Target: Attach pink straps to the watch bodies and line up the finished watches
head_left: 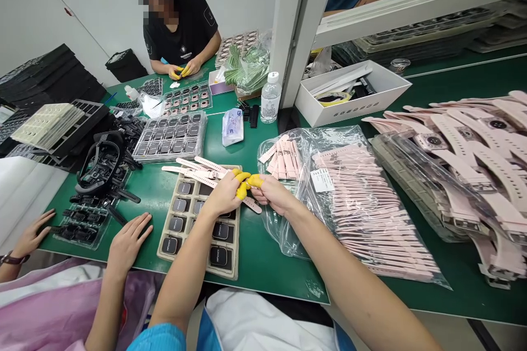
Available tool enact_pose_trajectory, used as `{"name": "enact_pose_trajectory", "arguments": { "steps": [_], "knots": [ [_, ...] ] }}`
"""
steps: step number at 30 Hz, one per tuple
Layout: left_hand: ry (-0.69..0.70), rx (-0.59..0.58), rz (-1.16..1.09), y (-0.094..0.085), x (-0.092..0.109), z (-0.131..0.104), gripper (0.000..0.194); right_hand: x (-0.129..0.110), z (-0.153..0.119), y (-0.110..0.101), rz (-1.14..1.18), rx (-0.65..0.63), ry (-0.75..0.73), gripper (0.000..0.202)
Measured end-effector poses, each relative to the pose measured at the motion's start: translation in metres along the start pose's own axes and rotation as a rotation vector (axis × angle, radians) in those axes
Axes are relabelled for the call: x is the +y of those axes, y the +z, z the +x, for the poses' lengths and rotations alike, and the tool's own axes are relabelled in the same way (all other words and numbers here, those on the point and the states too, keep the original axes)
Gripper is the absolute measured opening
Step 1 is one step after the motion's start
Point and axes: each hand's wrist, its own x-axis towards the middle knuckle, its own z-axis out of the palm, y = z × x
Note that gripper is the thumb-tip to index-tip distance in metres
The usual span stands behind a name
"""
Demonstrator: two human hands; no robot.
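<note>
My left hand [228, 193] and my right hand [269, 192] meet above the right edge of a beige tray [163, 247]. Yellow covers wrap several fingertips on both. The fingers of each are pinched together around something small, mostly hidden by them. A pale pink strap end [252, 205] sticks out below the hands. Dark square watch cases [222, 231] sit in the tray's compartments. More pink straps [197, 174] lie across the tray's far edge. Right of my right hand is a clear plastic bag [304, 219] with pink straps in it.
Pink-strapped watches [465, 142] are piled at the right. A white box [329, 115], a bottle [270, 100] and a tissue pack [233, 127] stand farther back. At the left, a neighbour's hand [129, 241] rests near black straps [99, 175]. Another person [185, 27] works across the table.
</note>
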Motion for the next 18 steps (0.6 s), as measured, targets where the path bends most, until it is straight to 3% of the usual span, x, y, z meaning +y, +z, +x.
{"name": "enact_pose_trajectory", "arguments": {
  "steps": [5, 13, 18],
  "knots": [
    [0.027, -0.082, -0.018, -0.0089, -0.0056, 0.0019, 0.048, -0.0008, -0.0001, 0.0003, 0.019, -0.016, -0.016, 0.024],
    [-0.012, -0.009, -0.042, -0.0044, -0.0022, -0.0003, 0.051, 0.0005, 0.0009, 0.0019, 0.059, -0.028, -0.007, 0.027],
    [-0.039, -0.066, -0.199, -0.0089, -0.0025, 0.0031, 0.049, 0.0003, 0.002, 0.0008, -0.172, 0.076, -0.269, 0.041]
  ]
}}
